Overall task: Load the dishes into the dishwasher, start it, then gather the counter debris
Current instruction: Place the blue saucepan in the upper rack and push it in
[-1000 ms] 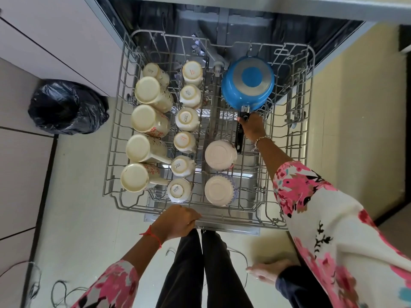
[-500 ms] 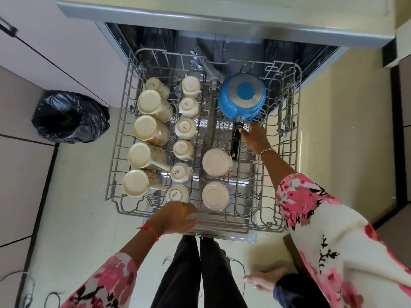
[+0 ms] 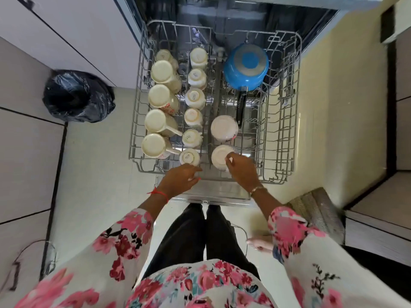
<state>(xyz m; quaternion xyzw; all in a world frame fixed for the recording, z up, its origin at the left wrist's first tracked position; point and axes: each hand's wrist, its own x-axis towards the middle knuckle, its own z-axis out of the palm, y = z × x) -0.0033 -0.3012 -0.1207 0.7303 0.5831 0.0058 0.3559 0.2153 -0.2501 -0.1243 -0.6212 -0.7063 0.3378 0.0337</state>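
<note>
The dishwasher's wire rack (image 3: 135, 138) is pulled out over the open door (image 3: 213, 193). It holds a column of upturned cream mugs (image 3: 160, 97), a column of small upturned cups (image 3: 194, 98), two upturned bowls (image 3: 223, 129) and an upturned blue saucepan (image 3: 245, 67) with a black handle at the back right. My left hand (image 3: 181, 179) grips the rack's front rim. My right hand (image 3: 241, 172) is at the front rim with its fingers curled over the near bowl (image 3: 218, 157); I cannot make out what it holds.
A black rubbish bag (image 3: 77, 96) stands on the floor left of the rack. White cabinet fronts run along the left. A ribbed mat (image 3: 318, 210) and a step lie at the right. Cables (image 3: 33, 252) trail on the floor at lower left.
My right hand has let go of the saucepan's handle and come back to the rack's front rim by the near bowl. My left hand stays on the front rim.
</note>
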